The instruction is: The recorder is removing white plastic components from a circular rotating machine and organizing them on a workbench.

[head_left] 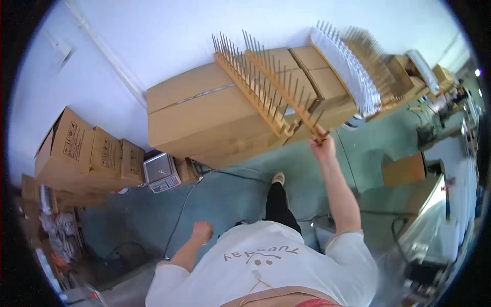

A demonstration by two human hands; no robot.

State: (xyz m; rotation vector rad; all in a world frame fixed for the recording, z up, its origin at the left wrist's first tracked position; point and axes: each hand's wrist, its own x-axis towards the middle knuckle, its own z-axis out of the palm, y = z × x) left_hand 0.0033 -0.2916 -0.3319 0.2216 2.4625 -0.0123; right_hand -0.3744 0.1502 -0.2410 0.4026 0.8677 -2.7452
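My right hand (pixel 322 144), arm stretched forward, is closed round the near end of a wooden peg rack (pixel 279 84), a long light bar with a row of thin upright rods. A similar wooden peg rack (pixel 244 89) lies just left of it on top of a large cardboard box (pixel 204 112). Whether the held rack rests on the box or is lifted off it, I cannot tell. My left hand (pixel 203 232) hangs low by my side, its fingers curled with nothing seen in them.
Farther right stand a rack with white pieces (pixel 345 66) and a blurred rack of rods (pixel 371 56). Cartons (pixel 82 146) and a digital scale (pixel 161 171) are at left. Black cable (pixel 179 215) crosses the green floor (pixel 230 204); an open carton (pixel 404 171) sits at right.
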